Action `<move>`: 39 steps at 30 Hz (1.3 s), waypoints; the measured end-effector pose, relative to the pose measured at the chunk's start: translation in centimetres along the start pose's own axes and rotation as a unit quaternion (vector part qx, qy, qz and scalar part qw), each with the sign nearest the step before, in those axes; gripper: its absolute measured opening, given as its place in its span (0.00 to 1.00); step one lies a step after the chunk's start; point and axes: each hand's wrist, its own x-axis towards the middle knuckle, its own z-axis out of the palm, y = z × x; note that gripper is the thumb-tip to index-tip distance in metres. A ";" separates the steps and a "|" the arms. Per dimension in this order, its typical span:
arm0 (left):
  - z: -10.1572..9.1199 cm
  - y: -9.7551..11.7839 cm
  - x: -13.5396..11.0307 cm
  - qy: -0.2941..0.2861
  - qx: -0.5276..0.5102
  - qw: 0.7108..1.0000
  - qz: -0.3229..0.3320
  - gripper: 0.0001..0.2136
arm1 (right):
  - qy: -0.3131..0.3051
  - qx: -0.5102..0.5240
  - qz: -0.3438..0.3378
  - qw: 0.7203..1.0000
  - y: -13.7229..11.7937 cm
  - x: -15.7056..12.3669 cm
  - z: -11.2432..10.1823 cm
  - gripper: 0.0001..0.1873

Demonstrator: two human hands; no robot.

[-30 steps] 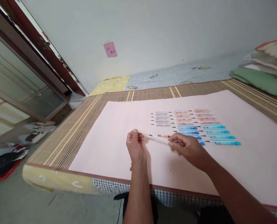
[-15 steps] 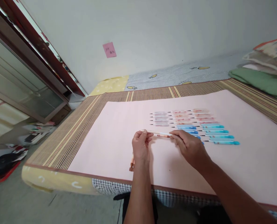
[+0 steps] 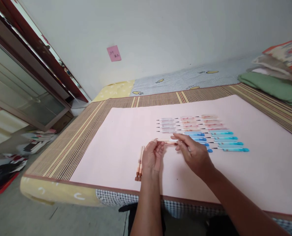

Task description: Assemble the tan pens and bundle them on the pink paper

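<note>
My left hand [image 3: 153, 153] is closed, pinching the left end of a slim white and peach pen [image 3: 167, 140]. The fingers of my right hand [image 3: 193, 148] are closed round its other end, so the pen lies level between both hands above the pink sheet [image 3: 106, 144]. Whether it is one piece or a refill in a barrel is too small to tell. Just below it shows a peach piece, partly hidden by my fingers. Beside my left wrist lie peach pens with brown ends [image 3: 138, 168], partly covered by the wrist.
Rows of pens and thin black-tipped refills lie beyond my hands: grey ones [image 3: 167, 124], pink ones [image 3: 212, 121], blue ones [image 3: 197, 134] and teal ones [image 3: 230, 144]. A striped mat [image 3: 87, 131] runs under the sheet. Folded green cloth [image 3: 271, 87] is piled at the right.
My right hand has moved left, closer to my left hand, and less of the pen shows between them. More of the peach pens shows beside my left wrist. The view has shifted slightly.
</note>
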 end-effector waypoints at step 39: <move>-0.9 2.5 0.5 0.038 -0.071 0.995 0.058 0.07 | -0.043 0.316 0.240 0.917 2.3 1.8 1.3 0.13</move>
